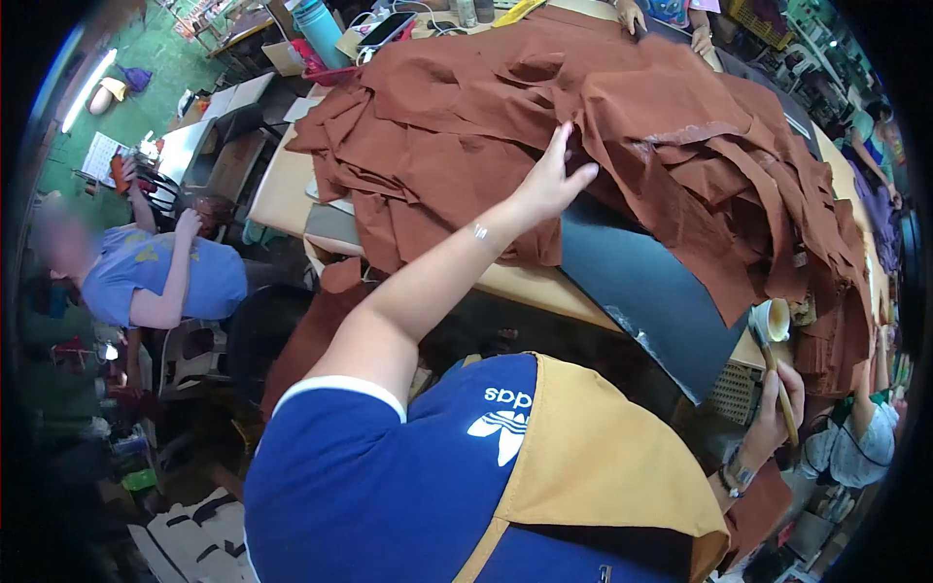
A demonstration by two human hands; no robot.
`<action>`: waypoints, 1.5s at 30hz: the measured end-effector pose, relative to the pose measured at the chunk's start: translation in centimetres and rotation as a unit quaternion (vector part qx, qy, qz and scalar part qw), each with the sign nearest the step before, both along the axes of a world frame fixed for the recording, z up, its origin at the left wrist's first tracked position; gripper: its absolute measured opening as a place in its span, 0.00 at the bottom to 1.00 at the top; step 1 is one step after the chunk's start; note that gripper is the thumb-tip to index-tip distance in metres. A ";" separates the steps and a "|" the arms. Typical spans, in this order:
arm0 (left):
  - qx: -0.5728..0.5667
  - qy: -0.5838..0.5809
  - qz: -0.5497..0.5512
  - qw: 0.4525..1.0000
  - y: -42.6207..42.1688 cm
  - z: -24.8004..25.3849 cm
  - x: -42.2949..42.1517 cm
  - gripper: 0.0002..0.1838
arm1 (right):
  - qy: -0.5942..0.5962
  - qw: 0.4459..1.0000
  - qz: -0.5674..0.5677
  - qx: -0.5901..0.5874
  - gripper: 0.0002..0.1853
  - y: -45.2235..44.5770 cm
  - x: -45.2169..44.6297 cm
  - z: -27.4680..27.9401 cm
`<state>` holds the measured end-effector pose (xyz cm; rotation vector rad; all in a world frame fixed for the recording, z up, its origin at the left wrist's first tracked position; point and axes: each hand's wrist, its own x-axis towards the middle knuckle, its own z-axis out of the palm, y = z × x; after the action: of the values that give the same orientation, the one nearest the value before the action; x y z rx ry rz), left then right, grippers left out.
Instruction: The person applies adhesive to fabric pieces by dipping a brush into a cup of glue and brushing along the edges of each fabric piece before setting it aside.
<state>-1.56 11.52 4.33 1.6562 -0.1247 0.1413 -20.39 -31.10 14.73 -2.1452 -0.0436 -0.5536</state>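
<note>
My left hand (pixel 556 181) is at the front edge of the brown fabric pile (pixel 457 107), its fingers apart, fingertips by a fold of the cloth. Beneath the fabric, a dark flat board (pixel 641 282) juts over the table's near edge. On the right, my right hand (pixel 780 403) holds a brush (pixel 777 384) by its handle. The brush's head is at a small white cup (pixel 775 319) beside the hanging cloth. Whether its tip is inside the cup I cannot tell.
A phone (pixel 386 30), a teal bottle (pixel 319 34) and a red tray (pixel 328 75) lie at the table's far left. One person (pixel 165 275) is at the left. Another person's hands (pixel 702 41) touch the far side. More people are at the right.
</note>
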 end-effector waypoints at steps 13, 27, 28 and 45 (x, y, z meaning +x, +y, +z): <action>0.507 0.137 0.363 0.770 18.3 -3.6 -10.1 0.36 | 0.118 0.983 0.138 0.032 0.10 11.2 5.0 0.2; -0.067 -0.133 0.240 0.959 11.3 2.2 -11.0 0.03 | -0.051 0.967 0.243 -0.060 0.19 16.4 6.1 -0.4; -0.044 -0.134 0.200 0.970 9.9 3.2 -11.7 0.03 | -0.071 0.962 0.255 -0.068 0.21 17.0 6.1 -0.1; 0.164 -0.183 -0.155 0.957 1.8 10.9 -15.1 0.05 | -0.068 0.919 0.378 -0.087 0.25 19.0 5.3 1.2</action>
<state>-16.68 13.29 15.24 1.9021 -0.7195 0.1941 -15.08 -12.13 15.91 -2.0399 -0.9859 -0.2369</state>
